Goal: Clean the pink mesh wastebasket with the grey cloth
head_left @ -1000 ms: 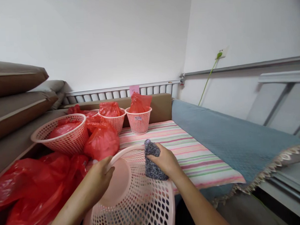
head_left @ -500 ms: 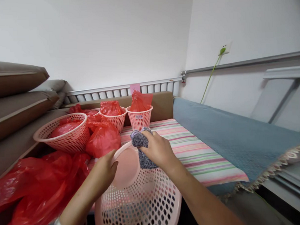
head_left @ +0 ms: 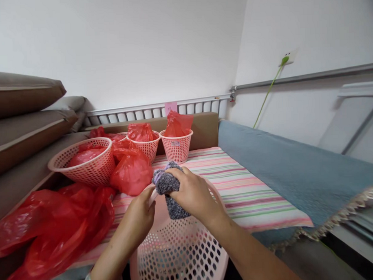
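Note:
A pink perforated plastic basket (head_left: 178, 254) is tilted in front of me, its inside facing up toward me. My left hand (head_left: 141, 213) is closed on the basket's rim at the left. In my right hand (head_left: 196, 194) is a bunched grey cloth (head_left: 176, 205), fuzzy with a lilac tint at its top. The cloth lies over the rim just beside my left fingers, one end hanging down inside the basket. My right fingertips are partly hidden by the cloth.
Several pink baskets (head_left: 176, 147) with red plastic bags stand at the back. A filled red bag (head_left: 132, 170) and a loose red bag (head_left: 64, 226) lie left. Stacked cushions (head_left: 27, 129) rise at far left; a striped cloth (head_left: 246, 191) and blue-covered backrest (head_left: 282, 161) are right.
My right hand has slid the grey cloth left along the rim, close to my left hand. The basket and left hand have shifted slightly right in view.

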A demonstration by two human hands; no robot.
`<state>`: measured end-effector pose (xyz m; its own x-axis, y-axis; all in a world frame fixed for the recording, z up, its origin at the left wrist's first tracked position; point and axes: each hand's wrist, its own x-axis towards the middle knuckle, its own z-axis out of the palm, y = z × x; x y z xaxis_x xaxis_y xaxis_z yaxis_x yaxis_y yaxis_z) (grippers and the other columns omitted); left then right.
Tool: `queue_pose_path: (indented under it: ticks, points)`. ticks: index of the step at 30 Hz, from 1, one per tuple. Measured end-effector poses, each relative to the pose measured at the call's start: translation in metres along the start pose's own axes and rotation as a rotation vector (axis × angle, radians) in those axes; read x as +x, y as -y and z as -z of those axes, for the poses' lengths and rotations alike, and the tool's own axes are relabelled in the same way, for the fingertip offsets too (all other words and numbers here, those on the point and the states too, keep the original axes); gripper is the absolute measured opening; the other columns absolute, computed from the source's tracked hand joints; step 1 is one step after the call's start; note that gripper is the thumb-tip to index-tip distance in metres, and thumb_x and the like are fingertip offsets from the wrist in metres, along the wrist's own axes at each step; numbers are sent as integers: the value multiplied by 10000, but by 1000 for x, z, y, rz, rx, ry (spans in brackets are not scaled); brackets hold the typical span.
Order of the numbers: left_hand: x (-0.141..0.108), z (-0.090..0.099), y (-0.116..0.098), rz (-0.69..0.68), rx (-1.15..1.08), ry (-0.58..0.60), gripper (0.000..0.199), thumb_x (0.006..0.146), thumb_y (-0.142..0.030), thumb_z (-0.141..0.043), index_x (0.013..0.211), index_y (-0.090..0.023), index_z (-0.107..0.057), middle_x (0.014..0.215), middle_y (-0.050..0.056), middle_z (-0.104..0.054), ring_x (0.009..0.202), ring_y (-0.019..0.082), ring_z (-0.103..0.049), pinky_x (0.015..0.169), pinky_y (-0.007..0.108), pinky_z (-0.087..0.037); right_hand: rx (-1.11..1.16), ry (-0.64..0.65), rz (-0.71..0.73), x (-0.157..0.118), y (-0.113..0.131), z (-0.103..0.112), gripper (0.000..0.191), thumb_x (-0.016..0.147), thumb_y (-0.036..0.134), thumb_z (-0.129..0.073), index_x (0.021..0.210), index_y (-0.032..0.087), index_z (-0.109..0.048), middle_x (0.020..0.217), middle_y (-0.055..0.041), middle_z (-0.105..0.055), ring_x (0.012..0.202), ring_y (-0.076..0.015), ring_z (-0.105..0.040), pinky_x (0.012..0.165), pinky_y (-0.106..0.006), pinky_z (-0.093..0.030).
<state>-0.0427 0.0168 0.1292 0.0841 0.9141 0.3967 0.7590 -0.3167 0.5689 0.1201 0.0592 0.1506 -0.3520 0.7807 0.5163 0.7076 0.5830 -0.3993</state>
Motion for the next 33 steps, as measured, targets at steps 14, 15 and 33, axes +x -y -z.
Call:
queue_pose_path:
  ticks: [14, 15, 33]
  points:
    - [-33, 1, 16, 119, -147, -45, 404, 802, -190, -435, 1194, -135, -517, 1219, 104, -595, 1152, 226, -533, 1016, 368, -378, 345, -65, -481, -38, -111, -9, 369, 673, 371, -629, 1015, 238, -590, 907, -5, -665, 831, -190, -609, 706, -270, -427]
    - [-32, 5, 13, 119, -131, -29, 405, 795, -198, -449, 1188, -133, -522, 1207, 108, -602, 1140, 233, -541, 1009, 373, -385, 329, -72, -471, -39, -107, -7, 371, 675, 378, -628, 1017, 240, -587, 902, -6, -664, 829, -193, -607, 706, -273, -426]
    - [6, 11, -25, -66, 134, 94, 331, 778, -67, -341, 894, -147, -641, 849, 77, -704, 743, 195, -644, 726, 297, -498, -49, 71, 64, -7, 9, 2, 492, 716, 300, -600, 1189, 359, -480, 1036, -11, -546, 846, -184, -564, 724, -280, -392]
